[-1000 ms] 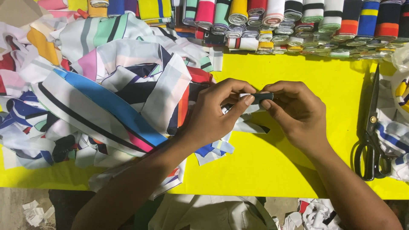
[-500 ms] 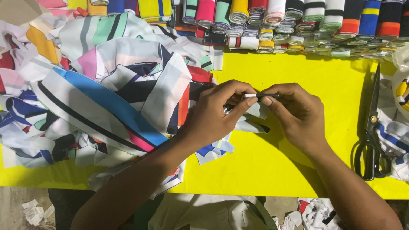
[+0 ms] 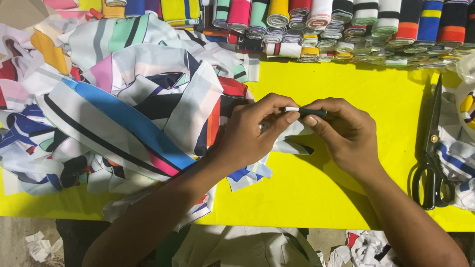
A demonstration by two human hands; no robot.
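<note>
A yellow worktop (image 3: 376, 94) carries a heap of striped fabric pieces (image 3: 123, 113) at left. Mid-worktop, the left hand (image 3: 247, 136) and right hand (image 3: 346, 133) pinch a small dark-and-white folded strip (image 3: 303, 111) between fingertips. Black scissors (image 3: 431, 158) lie right.

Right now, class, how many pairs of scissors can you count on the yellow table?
1: the black scissors lie at the right edge of the yellow table, blades pointing away. Others may hide under the fabric pile.

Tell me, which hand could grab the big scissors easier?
The right hand, probably. The black scissors lie on the yellow table at its side, with nothing between. The left hand sits farther off, by the fabric pile, and both hands pinch a small strip.
</note>
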